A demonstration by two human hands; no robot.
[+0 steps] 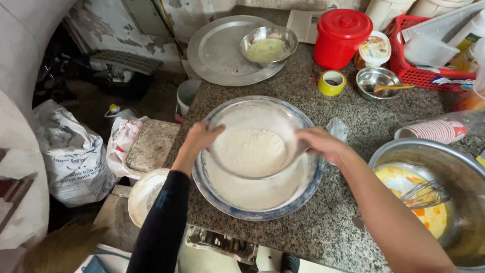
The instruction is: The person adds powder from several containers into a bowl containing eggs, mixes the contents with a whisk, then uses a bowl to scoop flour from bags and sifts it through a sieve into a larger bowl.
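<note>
- The left hand (201, 136) and the right hand (319, 142) each gripped an opposite side of a round sieve (252, 146), fingers curled over its rim.
- The sieve was held just above a wide bowl with a blue rim (262, 212), which stood on the speckled stone counter (323, 222).
- A heap of white flour (250, 151) lay in the sieve; the edges looked blurred, so it was probably being shaken.
- Judging by that heap, most of the flour had not gone through yet. Pale powder seemed to coat the bowl beneath, so some sifting appeared done.
- To the right stood a large metal pot (454, 167) with yellow beaten egg and a whisk (427, 194) in it, apart from the flour.
- Farther back were a flat metal tray (214, 55) carrying 1 small steel bowl of pale mix (268, 48), a red tub with lid (342, 38), a roll of yellow tape (332, 82) and a red basket (419, 73).
</note>
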